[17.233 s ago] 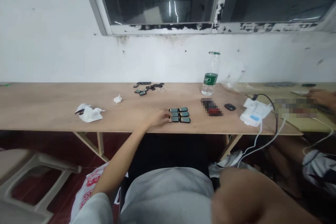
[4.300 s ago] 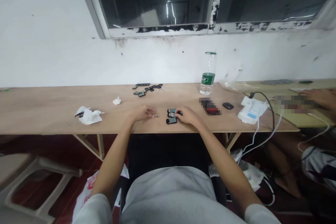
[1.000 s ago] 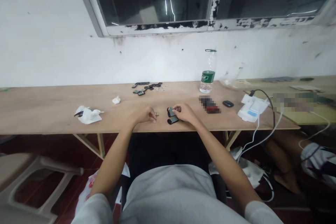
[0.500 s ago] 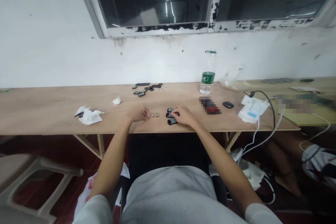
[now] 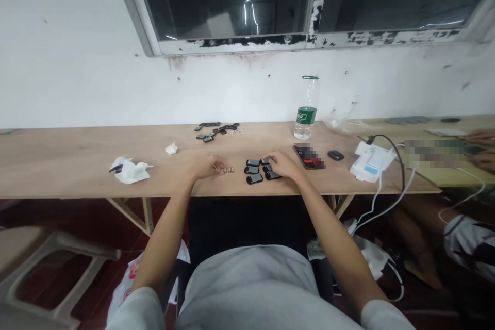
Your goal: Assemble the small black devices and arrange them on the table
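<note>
Well, your left hand (image 5: 204, 166): curled, just beside the tiny brass pieces (image 5: 228, 169); any pinch is hidden.
Your right hand (image 5: 284, 165): spread, fingers on the black gadgets (image 5: 254, 170).
Gadgets: in loose rows on the worktop (image 5: 77, 175).

We can't make out the pixelated object (image 5: 309, 157), and the tiny gold-coloured pieces (image 5: 231, 169) are too small to identify.
</note>
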The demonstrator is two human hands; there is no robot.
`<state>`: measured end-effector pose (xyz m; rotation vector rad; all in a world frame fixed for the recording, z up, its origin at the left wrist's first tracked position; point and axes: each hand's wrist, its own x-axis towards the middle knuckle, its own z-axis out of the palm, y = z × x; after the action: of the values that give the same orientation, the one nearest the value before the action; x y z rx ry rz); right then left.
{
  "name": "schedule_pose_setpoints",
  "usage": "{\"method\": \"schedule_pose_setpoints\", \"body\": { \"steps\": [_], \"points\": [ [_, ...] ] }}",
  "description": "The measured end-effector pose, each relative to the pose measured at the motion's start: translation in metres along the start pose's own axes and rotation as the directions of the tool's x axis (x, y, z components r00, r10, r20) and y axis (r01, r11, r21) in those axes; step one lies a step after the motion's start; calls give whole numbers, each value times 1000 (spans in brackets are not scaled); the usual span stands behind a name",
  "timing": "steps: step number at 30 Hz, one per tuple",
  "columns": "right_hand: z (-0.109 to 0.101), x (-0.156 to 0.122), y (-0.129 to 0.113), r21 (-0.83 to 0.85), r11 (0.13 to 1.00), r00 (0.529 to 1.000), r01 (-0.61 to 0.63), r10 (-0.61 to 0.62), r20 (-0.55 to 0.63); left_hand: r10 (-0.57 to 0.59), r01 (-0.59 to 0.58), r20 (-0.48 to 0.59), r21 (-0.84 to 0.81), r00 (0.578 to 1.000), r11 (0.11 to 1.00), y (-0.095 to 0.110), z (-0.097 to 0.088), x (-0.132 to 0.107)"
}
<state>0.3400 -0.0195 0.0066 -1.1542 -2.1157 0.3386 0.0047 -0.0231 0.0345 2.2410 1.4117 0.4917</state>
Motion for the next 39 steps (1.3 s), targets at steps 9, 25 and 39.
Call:
{"method": "schedule_pose_setpoints", "body": {
  "steps": [9,25,39],
  "points": [
    [5,3,20,-8,999,995,-47,47,90,22,-22,31,10,999,1000,9,-5,-7],
    [-12,-1,38,-77,976,979,-201,197,-57,49,-49,6,-5,999,999,-5,-4,-3],
    [-32,-6,-14,138,983,987,-120,134,-93,139,-127,-160,83,977,988,15,-8,-4]
  ]
}}
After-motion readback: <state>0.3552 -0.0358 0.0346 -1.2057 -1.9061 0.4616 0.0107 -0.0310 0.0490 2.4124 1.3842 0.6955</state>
